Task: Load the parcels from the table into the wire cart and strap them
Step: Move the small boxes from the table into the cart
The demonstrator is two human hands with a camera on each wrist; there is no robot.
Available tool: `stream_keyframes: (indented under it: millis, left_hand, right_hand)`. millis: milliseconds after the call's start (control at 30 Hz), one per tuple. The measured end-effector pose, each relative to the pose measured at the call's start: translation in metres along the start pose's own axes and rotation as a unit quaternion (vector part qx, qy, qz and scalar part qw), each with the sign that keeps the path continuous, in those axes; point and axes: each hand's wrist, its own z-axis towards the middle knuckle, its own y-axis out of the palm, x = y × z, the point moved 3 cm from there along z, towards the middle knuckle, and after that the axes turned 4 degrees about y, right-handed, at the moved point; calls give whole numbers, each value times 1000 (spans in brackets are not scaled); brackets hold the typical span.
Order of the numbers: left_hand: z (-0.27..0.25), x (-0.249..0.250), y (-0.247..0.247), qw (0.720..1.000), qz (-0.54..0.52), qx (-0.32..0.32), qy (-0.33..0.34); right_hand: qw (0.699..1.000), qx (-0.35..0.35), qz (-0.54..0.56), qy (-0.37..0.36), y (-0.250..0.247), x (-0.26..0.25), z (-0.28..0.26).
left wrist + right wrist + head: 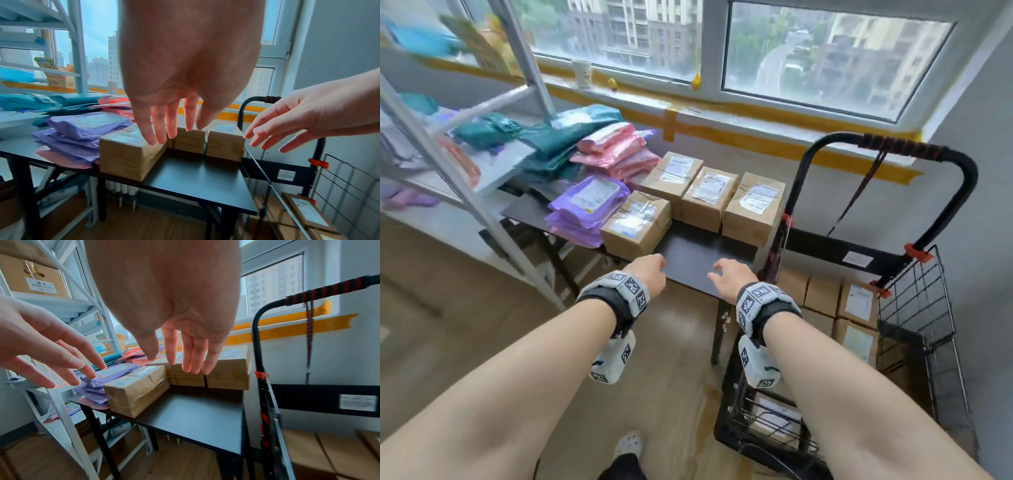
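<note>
Several brown cardboard parcels stand on the black table (698, 260). The nearest parcel (636, 224) sits at the front left, and a row of three (710, 198) lies behind it. My left hand (650, 270) hovers just short of the nearest parcel, fingers straight and empty (160, 129). My right hand (726, 274) is beside it over the table's bare front, fingers spread and empty (185, 360). The black wire cart (914, 308) stands to the right of the table with several parcels (856, 305) inside. A black and red strap (863, 181) hangs from its handle.
Purple mailers (585, 205), pink mailers (616, 154) and teal bags (558, 137) are stacked on the table's left part. A white metal shelf rack (458, 164) stands further left. The window sill (688, 113) runs behind. Wooden floor lies below.
</note>
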Motion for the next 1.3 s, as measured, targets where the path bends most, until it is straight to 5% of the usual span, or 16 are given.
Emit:
stream_keyframes:
  millis: [333,600,767,1000,1133,1300]
  left_hand:
    - [95,-132,-62,998,-50,-22,3]
    - [165,-183,-46,991,-114,-61,-27]
    - [181,-191,-27,978,-187,-91,-29]
    - [186,-198,-14,928,-348,-74,-112]
    - [173,-182,-11,894,-425,-58,-132]
    - [139,-124,-17,881,-461,-71,-76]
  right_hand:
    - [997,-25,45,58,55,-119,112]
    - [967,-8,197,160,91,-143,183]
    - [927,4,321,196,108,-137,203]
    - [868,-10,458,192,114,-118,197]
    - [857,1,486,170,104,-100,171]
    - [852,29,504,139,77,-61,128]
